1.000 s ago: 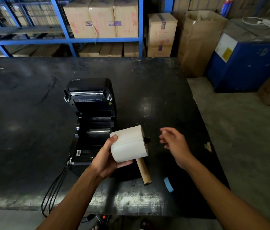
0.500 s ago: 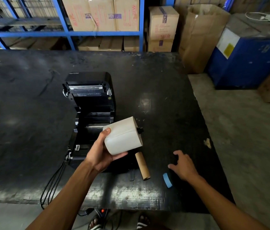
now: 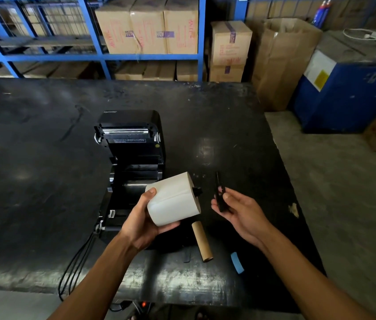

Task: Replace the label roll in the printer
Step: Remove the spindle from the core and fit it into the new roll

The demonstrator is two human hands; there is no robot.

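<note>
A black label printer (image 3: 134, 144) stands on the dark table (image 3: 32, 158) with its lid swung open and its roll bay empty. My left hand (image 3: 143, 222) grips a full white label roll (image 3: 175, 199) just in front of the bay, tilted, with a black spindle end (image 3: 196, 191) sticking out of its right side. My right hand (image 3: 237, 211) holds a flat black plastic guide piece (image 3: 219, 195) upright, a short way right of the spindle end. An empty brown cardboard core (image 3: 202, 241) lies on the table below the roll.
A small blue piece (image 3: 237, 262) lies near the table's front right edge. Black cables (image 3: 76, 266) hang off the front left of the printer. Blue shelving with cardboard boxes (image 3: 147, 26) stands behind; a blue machine (image 3: 348, 93) and a brown bag (image 3: 283, 61) are at right.
My right hand went down to the table near the blue piece, then came up holding the black guide piece beside the roll. The left hand kept the roll almost still.
</note>
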